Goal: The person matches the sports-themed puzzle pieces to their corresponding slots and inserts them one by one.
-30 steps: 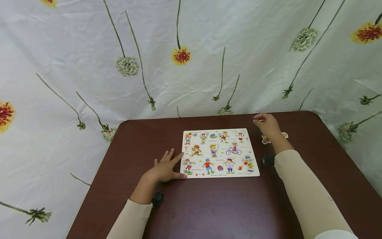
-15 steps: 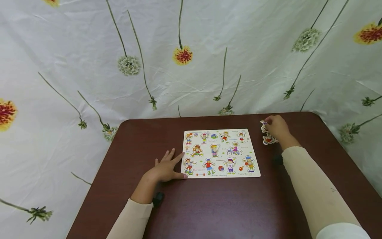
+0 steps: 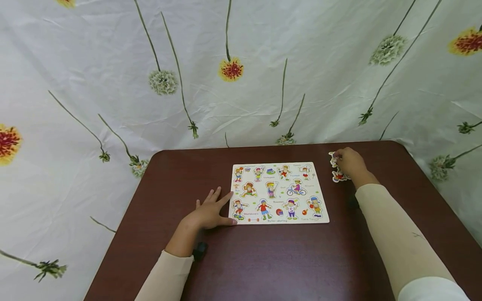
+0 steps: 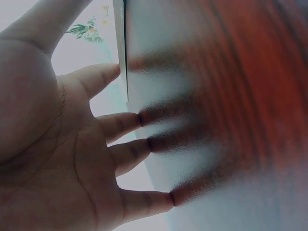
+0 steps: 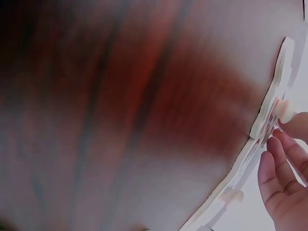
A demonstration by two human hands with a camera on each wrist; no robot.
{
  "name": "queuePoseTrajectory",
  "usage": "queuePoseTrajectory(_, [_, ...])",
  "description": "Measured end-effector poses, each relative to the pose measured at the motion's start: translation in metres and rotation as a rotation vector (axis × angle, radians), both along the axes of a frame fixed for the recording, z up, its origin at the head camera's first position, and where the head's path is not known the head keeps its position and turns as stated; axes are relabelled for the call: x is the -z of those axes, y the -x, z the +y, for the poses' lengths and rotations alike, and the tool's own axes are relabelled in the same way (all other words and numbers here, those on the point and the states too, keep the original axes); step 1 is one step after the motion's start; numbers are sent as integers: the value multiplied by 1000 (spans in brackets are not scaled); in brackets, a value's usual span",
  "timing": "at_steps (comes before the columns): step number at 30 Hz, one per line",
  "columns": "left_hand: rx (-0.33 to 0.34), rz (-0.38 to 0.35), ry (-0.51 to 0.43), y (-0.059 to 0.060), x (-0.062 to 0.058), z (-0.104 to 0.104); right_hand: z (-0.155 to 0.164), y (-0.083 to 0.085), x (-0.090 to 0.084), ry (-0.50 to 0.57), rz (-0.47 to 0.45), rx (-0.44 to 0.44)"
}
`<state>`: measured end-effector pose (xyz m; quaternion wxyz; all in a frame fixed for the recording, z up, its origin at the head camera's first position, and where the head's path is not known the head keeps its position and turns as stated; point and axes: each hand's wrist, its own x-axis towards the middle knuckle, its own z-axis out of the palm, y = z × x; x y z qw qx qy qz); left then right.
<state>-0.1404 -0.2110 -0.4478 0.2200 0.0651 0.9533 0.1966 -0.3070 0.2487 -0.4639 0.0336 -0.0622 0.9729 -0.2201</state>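
Pinching a loose puzzle piece [image 3: 333, 158] at the table's [image 3: 263, 259] far right edge, your right hand [image 3: 348, 163] curls its fingertips on it. Your left hand [image 3: 208, 213] lies spread flat, touching the puzzle board's [image 3: 278, 192] near left corner; another cut-out piece [image 3: 337, 177] lies just beside your right wrist.

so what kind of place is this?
Probably a makeshift recording or play setup, not a workshop: a dark brown table against a flower-print cloth backdrop, with a children's peg puzzle board and loose puzzle pieces by the right hand.
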Motion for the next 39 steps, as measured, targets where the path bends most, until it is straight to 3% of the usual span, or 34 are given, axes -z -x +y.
queuePoseTrajectory(9, [-5,2,1,0,1,0,-3,-1,-2,-36,28,-29])
queuePoseTrajectory(17, [-7,-2,-2,1,2,0,-9,-3,-9,66,33,12])
queuePoseTrajectory(24, [-3,-1,0,2,2,-1,-14,-7,-16,76,56,39])
queuePoseTrajectory(34, [2,-2,2,2,3,-2,-24,-23,-23,85,68,21])
queuePoseTrajectory(39, [0,-1,3,2,4,-1,-34,-35,-26,111,116,1])
